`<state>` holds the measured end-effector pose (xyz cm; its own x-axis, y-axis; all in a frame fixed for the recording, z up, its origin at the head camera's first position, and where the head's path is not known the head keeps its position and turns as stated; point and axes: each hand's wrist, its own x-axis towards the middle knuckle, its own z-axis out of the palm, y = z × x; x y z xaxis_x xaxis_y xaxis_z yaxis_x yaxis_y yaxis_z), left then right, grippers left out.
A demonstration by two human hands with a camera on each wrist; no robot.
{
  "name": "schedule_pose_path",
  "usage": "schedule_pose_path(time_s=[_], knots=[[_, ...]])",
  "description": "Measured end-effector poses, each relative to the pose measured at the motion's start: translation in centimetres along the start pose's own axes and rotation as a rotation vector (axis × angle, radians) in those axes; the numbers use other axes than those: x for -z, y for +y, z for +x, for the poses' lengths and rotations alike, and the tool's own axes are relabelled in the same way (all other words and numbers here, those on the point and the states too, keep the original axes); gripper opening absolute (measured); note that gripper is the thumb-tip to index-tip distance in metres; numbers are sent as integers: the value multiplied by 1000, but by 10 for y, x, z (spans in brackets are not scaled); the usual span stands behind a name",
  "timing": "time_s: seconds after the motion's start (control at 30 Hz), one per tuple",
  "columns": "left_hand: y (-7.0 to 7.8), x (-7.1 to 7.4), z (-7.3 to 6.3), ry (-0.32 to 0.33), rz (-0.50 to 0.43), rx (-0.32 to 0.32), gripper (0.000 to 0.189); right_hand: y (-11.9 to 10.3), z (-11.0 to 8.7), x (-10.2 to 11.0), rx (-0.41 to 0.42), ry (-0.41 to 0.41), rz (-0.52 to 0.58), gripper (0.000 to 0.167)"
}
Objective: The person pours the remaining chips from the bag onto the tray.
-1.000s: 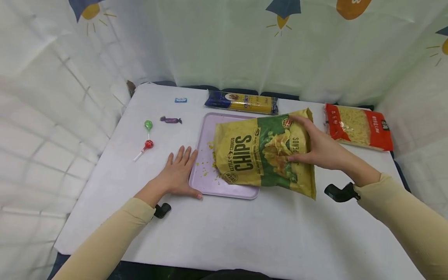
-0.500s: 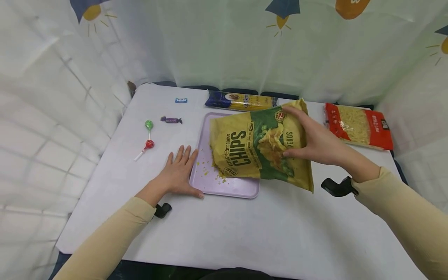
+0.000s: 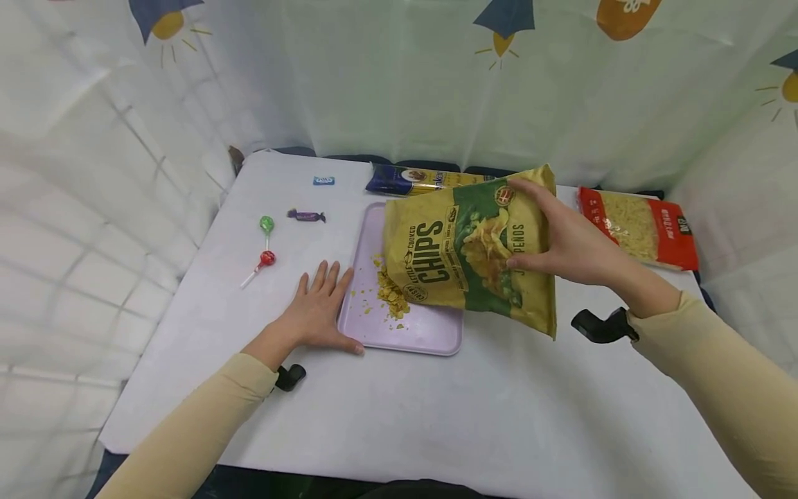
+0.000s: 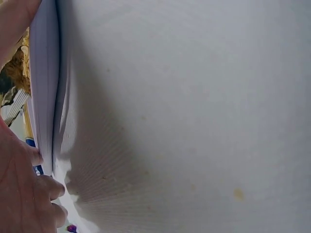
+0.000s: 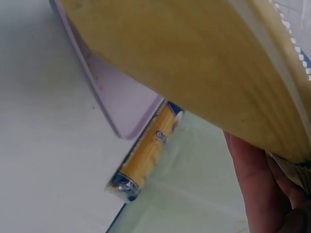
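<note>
In the head view my right hand (image 3: 570,242) grips the right end of a yellow and green bag of chips (image 3: 430,256), thumb on its printed front. The bag is held tilted over a lilac tray (image 3: 430,339), its left end lowest. A small heap of broken chips (image 3: 391,294) lies on the tray beside that end, with crumbs around it. My left hand (image 3: 318,312) lies with spread, straight fingers against the tray's left edge, which also shows in the left wrist view. The right wrist view has the bag's plain back (image 5: 184,63); its mouth is hidden.
A spaghetti pack (image 3: 411,181) lies behind the tray, partly covered by the bag. At the back right is a red noodle pack (image 3: 632,225). Two lollipops (image 3: 266,258), a purple-wrapped candy (image 3: 306,216) and a small blue-wrapped sweet (image 3: 323,181) lie left.
The bag first shifted up and left, then slightly right, its left end rising a little. The heap of chips on the tray has grown. My left hand stays in place.
</note>
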<state>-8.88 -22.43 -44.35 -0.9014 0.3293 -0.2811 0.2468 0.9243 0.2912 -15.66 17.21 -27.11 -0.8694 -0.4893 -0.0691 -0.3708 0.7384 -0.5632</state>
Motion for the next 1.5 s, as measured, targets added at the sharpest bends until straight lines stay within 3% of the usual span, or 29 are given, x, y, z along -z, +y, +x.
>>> schedule_pose_path(time_s=[0.73,1.17,1.5], knots=[[3,0,0,-6,-2,8,148,4,14,7,-33,42,-13,107],[0,-1,1,-10,8,19,148,18,12,1,-24,-13,24,112],[0,-1,1,-8,-11,16,148,26,9,-12,-24,96,41,96]])
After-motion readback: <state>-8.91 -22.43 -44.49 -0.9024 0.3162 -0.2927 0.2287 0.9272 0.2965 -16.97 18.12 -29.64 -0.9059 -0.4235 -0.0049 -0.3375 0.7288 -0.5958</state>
